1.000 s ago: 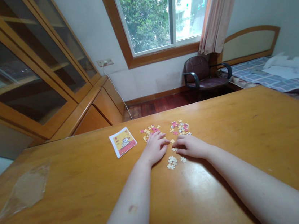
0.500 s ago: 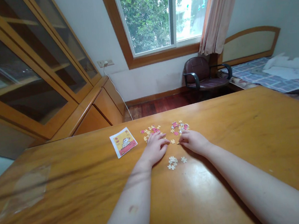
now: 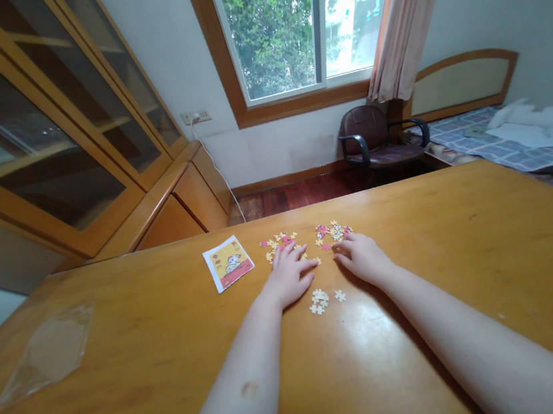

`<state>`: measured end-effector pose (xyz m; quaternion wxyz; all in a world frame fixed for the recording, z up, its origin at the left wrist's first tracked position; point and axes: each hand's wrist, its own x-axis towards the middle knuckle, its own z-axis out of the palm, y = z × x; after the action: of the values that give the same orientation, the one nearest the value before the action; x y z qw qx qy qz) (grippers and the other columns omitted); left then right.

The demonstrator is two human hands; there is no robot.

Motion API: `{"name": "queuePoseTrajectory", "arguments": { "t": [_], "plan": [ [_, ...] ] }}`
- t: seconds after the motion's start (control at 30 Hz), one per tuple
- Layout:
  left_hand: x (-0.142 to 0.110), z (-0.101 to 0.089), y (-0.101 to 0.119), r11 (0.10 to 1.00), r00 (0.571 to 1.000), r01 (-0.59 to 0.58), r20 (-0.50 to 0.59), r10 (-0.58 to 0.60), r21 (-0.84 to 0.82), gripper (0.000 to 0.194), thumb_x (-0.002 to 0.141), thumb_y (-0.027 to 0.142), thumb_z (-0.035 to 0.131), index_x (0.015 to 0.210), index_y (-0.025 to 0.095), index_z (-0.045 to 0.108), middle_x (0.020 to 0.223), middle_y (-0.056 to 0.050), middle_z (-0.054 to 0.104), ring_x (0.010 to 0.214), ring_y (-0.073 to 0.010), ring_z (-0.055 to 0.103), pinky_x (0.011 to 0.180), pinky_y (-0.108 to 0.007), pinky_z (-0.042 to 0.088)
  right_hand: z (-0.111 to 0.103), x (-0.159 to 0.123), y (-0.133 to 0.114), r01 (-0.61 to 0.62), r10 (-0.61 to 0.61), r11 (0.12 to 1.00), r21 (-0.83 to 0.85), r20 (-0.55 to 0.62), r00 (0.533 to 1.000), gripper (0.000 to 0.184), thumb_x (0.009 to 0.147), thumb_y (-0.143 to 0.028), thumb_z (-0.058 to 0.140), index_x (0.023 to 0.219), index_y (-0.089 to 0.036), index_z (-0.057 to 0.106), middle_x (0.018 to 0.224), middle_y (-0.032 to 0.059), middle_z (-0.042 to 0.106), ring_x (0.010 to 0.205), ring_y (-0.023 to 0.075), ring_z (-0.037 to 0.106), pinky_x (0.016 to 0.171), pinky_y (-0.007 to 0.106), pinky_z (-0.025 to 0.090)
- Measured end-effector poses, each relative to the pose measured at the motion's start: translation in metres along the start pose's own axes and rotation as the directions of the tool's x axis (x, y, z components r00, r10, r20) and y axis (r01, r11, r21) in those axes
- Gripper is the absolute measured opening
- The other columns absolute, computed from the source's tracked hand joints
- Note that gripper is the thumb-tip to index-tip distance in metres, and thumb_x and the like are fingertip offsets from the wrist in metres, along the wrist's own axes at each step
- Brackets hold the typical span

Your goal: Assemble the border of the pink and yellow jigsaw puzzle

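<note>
A wooden table (image 3: pixel 512 238) lay under the left hand (image 3: pixel 291 276) and right hand (image 3: pixel 363 257).
The left, spread, grasped nothing; whether the half-curled right pinched anything, I could not tell. A picture card (image 3: pixel 230 264) lay farther left, left jigsaw pile (image 3: pixel 286 240) and right jigsaw pile (image 3: pixel 336 233) at the fingertips, pale cluster (image 3: pixel 320 296) and lone piece (image 3: pixel 340 296) nearer.

Glossy orange-brown wooden worktop (image 3: pixel 440 227) carries: clear plastic wrapper (image 3: pixel 51 345), left; white-bordered picture card (image 3: pixel 229 264), far left; small multicoloured jigsaw pieces (image 3: pixel 336 232), far centre.
</note>
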<state>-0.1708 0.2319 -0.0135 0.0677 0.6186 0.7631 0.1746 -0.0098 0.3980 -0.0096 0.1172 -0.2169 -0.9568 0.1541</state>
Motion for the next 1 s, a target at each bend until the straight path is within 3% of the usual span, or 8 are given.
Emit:
{"name": "queuePoseTrajectory", "arguments": {
  "t": [0.1, 0.17, 0.23, 0.43, 0.63, 0.8, 1.0],
  "plan": [
    [0.002, 0.002, -0.004, 0.997, 0.993, 0.072, -0.099, -0.07, 0.018, 0.023, 0.085, 0.028, 0.054, 0.1, 0.031, 0.071, 0.132, -0.002, 0.056, 0.136, -0.0278, 0.032, 0.114, -0.057, 0.013, -0.007, -0.004, -0.002, 0.166, -0.222, 0.951, 0.262, 0.201, 0.954, 0.024, 0.082, -0.036, 0.063, 0.098, -0.021, 0.073, 0.093, 0.0059, 0.066, 0.087, 0.0181, 0.059, 0.081, 0.027, 0.044],
    [0.004, 0.004, -0.007, 0.993, 0.982, 0.114, -0.152, -0.109, 0.021, 0.019, 0.085, 0.026, 0.053, 0.091, 0.028, 0.071, 0.126, -0.002, 0.059, 0.135, -0.0274, 0.034, 0.114, -0.057, 0.015, -0.011, -0.008, -0.003, 0.174, -0.312, 0.905, 0.388, 0.328, 0.892, 0.031, 0.072, -0.042, 0.073, 0.097, -0.022, 0.074, 0.09, 0.0035, 0.065, 0.08, 0.0166, 0.059, 0.074, 0.026, 0.045],
    [0.005, 0.005, -0.009, 0.991, 0.976, 0.131, -0.177, -0.126, 0.019, 0.017, 0.084, 0.025, 0.054, 0.086, 0.027, 0.071, 0.123, -0.002, 0.061, 0.134, -0.0275, 0.035, 0.114, -0.056, 0.017, -0.013, -0.01, -0.004, 0.15, -0.329, 0.893, 0.425, 0.384, 0.863, 0.039, 0.063, -0.04, 0.081, 0.097, -0.024, 0.074, 0.089, 0.0023, 0.063, 0.077, 0.0162, 0.059, 0.072, 0.026, 0.045],
    [0.005, 0.007, -0.01, 0.991, 0.974, 0.132, -0.187, -0.128, 0.007, 0.019, 0.083, 0.024, 0.054, 0.092, 0.028, 0.07, 0.123, -0.002, 0.062, 0.132, -0.0272, 0.038, 0.113, -0.057, 0.018, -0.007, -0.008, -0.001, 0.125, -0.329, 0.875, 0.468, 0.385, 0.862, 0.014, 0.067, -0.025, 0.077, 0.08, -0.022, 0.075, 0.084, 0.0019, 0.061, 0.076, 0.0147, 0.057, 0.072, 0.025, 0.044],
    [0.005, 0.007, -0.012, 0.993, 0.974, 0.114, -0.199, -0.11, 0.01, 0.02, 0.083, 0.024, 0.054, 0.094, 0.028, 0.07, 0.123, -0.002, 0.061, 0.132, -0.0262, 0.038, 0.113, -0.055, 0.02, -0.012, -0.012, -0.006, 0.159, -0.347, 0.872, 0.464, 0.354, 0.869, 0.027, 0.07, -0.018, 0.069, 0.096, -0.023, 0.074, 0.085, 0.0014, 0.063, 0.073, 0.0137, 0.056, 0.069, 0.024, 0.044],
    [0.005, 0.006, -0.011, 0.993, 0.974, 0.117, -0.196, -0.114, 0.004, 0.02, 0.083, 0.024, 0.054, 0.094, 0.028, 0.07, 0.123, -0.002, 0.062, 0.131, -0.0269, 0.039, 0.113, -0.055, 0.021, -0.012, -0.014, -0.014, 0.165, -0.38, 0.859, 0.485, 0.387, 0.84, 0.034, 0.061, -0.031, 0.08, 0.093, -0.022, 0.075, 0.085, 0.0022, 0.064, 0.074, 0.0152, 0.058, 0.069, 0.025, 0.044],
    [0.005, 0.005, -0.009, 0.991, 0.973, 0.135, -0.187, -0.134, -0.008, 0.02, 0.083, 0.025, 0.054, 0.094, 0.028, 0.07, 0.124, -0.003, 0.061, 0.131, -0.0267, 0.039, 0.113, -0.055, 0.021, -0.002, -0.013, -0.017, 0.175, -0.389, 0.853, 0.492, 0.375, 0.841, 0.023, 0.062, -0.028, 0.08, 0.084, -0.021, 0.075, 0.082, 0.0011, 0.064, 0.074, 0.0144, 0.058, 0.068, 0.024, 0.044]
  ]
}}
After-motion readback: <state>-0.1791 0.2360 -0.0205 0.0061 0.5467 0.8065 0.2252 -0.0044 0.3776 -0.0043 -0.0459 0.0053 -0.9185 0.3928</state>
